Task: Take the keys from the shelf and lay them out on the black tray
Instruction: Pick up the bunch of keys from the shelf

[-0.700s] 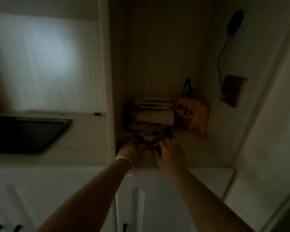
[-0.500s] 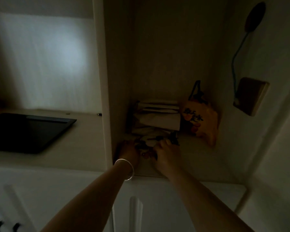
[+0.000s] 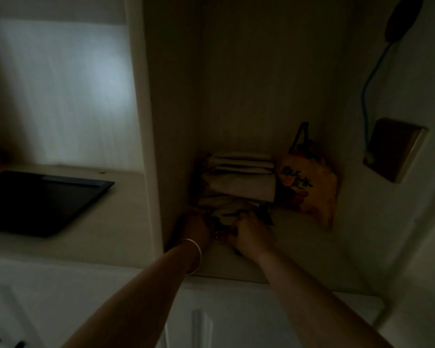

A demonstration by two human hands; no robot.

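The scene is very dark. Both my hands reach into the shelf (image 3: 236, 270) compartment at the centre. My left hand (image 3: 195, 228), with a thin bracelet on the wrist, and my right hand (image 3: 251, 233) close around a dark bunch of keys (image 3: 220, 228) lying on the shelf floor between them. Only small dark bits of the keys show between the fingers, and more dark pieces (image 3: 265, 217) lie just behind my right hand. The black tray (image 3: 30, 199) lies flat on the counter to the left, beyond the shelf's side panel.
Behind the keys stands a stack of folded pale cloths or papers (image 3: 239, 179), with an orange printed bag (image 3: 309, 189) to its right. A brown block (image 3: 394, 149) with a blue cord hangs on the right wall. White cabinet doors (image 3: 199, 322) are below.
The view has shifted slightly and drawn closer to the shelf. Both hands have stayed on the keys, with the fingers closing tighter around them.
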